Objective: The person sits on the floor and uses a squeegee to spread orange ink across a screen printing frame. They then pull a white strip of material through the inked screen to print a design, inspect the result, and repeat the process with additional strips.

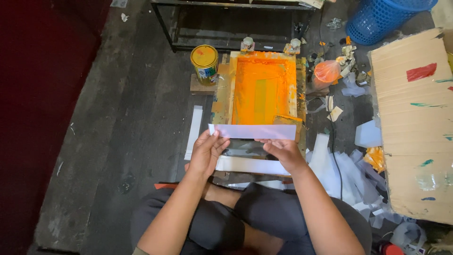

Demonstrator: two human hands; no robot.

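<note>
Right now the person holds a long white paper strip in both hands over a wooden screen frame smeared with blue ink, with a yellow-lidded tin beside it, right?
Not quite: the ink in the wooden screen frame is orange, not blue, as the head view shows. Both hands, left and right, do hold the long white paper strip, and the yellow-lidded tin stands beside the frame.

A small screen-printing workshop, worked on the floor. A wooden printing frame (262, 89) thick with orange ink lies on dark, stained planks (127, 141), a yellow paint can (205, 63) beside it. Paper scraps (344, 170) litter the ground near a paint-smeared stack of cardboard (415, 127), a blue basket (382, 19) and a metal rack (226, 23).
</note>
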